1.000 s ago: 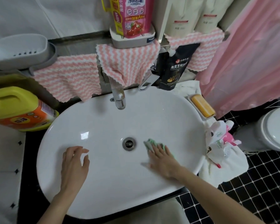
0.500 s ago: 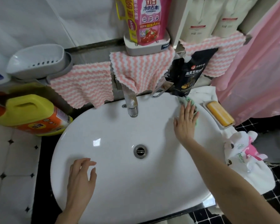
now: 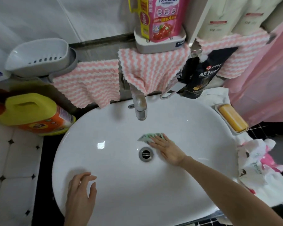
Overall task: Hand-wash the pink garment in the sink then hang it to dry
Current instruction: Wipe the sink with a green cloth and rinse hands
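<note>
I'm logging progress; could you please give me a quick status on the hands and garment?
Right hand flat on green cloth by drain. Left hand open on sink. Pink-and-white bundle right of sink.

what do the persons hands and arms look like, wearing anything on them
The left hand and right hand are both bare, with no gloves. No sleeve, watch or bracelet shows on either arm as far as the frame reaches. A tiny mark on one finger of the right hand might be a ring, but it is too small to tell.

White sink (image 3: 104, 201): green cloth (image 3: 145, 137) in basin just beside drain (image 3: 145, 154); soap dish (image 3: 216, 107) with yellow bar (image 3: 232, 119) on right rim.
</note>
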Demonstrator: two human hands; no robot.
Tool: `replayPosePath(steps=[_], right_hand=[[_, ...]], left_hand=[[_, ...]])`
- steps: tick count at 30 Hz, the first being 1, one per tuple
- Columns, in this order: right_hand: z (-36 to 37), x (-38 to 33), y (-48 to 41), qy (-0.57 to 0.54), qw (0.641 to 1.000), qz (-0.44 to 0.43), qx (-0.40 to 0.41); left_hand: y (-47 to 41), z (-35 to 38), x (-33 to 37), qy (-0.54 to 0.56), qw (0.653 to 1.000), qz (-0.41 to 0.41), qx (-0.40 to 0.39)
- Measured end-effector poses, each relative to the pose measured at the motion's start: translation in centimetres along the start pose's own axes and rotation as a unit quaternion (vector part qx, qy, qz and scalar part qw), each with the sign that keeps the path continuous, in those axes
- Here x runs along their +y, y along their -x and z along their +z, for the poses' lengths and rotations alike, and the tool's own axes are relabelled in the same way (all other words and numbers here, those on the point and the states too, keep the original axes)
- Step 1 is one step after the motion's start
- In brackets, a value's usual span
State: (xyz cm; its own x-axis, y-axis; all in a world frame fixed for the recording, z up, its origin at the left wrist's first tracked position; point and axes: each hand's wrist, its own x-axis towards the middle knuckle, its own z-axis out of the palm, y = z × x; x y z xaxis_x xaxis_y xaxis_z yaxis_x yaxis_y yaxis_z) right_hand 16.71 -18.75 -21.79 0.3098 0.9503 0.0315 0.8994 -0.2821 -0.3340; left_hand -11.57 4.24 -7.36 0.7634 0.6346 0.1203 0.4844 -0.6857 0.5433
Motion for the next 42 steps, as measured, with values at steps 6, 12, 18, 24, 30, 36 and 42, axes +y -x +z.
replayPosePath(steps=[6, 12, 18, 24, 30, 36, 42], right_hand=[[-4.2, 3.0, -3.3, -0.008, 0.934, 0.288, 0.209], [-3.3, -2.5, -13.0, -0.172, 0.807, 0.445, 0.347], [-2.5, -7.9, -18.6, -0.294, 0.799, 0.395, 0.345], [-0.6, -11.3, -17.7, -0.181, 0.955, 0.119, 0.200], [2.7, -15.5, -14.4, -0.185, 0.982, 0.003, -0.048], [1.0, -16.2, -6.9, -0.227, 0.955, -0.044, -0.185], [-1.9, -13.6, 0.6, -0.252, 0.952, -0.007, -0.176]], left_hand=[[-0.2, -0.8, -0.3, 0.012, 1.000, 0.012, -0.002], [0.6, -0.7, -1.9, 0.004, 1.000, 0.016, -0.017], [0.9, -0.7, -2.3, 0.002, 0.999, 0.016, -0.029], [0.7, -0.8, -2.2, 0.008, 0.999, 0.032, -0.032], [0.3, -0.9, -2.4, -0.006, 0.998, 0.016, -0.062], [0.0, -0.9, -1.0, 0.009, 0.996, 0.005, -0.092], [-0.8, -0.8, 0.7, 0.010, 0.993, -0.015, -0.119]])
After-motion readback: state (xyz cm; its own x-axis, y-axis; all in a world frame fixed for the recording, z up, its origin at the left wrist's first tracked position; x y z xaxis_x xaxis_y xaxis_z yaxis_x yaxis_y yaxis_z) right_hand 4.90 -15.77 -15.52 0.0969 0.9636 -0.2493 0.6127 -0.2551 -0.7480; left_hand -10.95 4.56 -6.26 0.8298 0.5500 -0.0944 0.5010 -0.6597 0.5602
